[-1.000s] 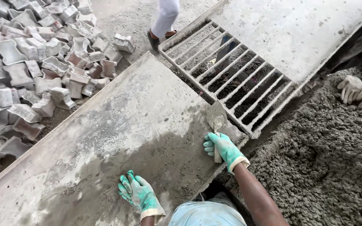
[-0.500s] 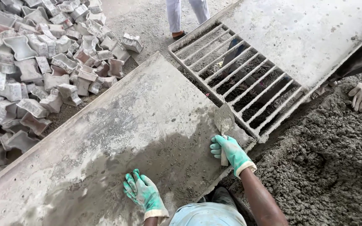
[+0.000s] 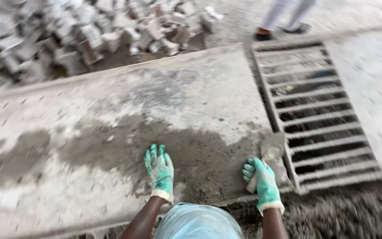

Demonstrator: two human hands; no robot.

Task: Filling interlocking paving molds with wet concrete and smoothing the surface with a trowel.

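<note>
Both my hands wear green gloves with white cuffs. My left hand lies flat, fingers apart, on a wet dark patch of the grey concrete slab. My right hand is closed on the handle of a trowel, whose mortar-coated blade rests on the slab's right end, right beside the metal grate. A pale blue rounded thing sits at the bottom between my arms.
A metal drain grate lies right of the slab, with another slab beyond it. Wet gravelly concrete mix fills the lower right. A heap of grey paving blocks lies at the top left. Another person's legs and shoes stand at the top.
The view has swung so the slab now runs level across the frame. My left hand has spread flat on the wet patch. The other gloved hand at the right is out of view.
</note>
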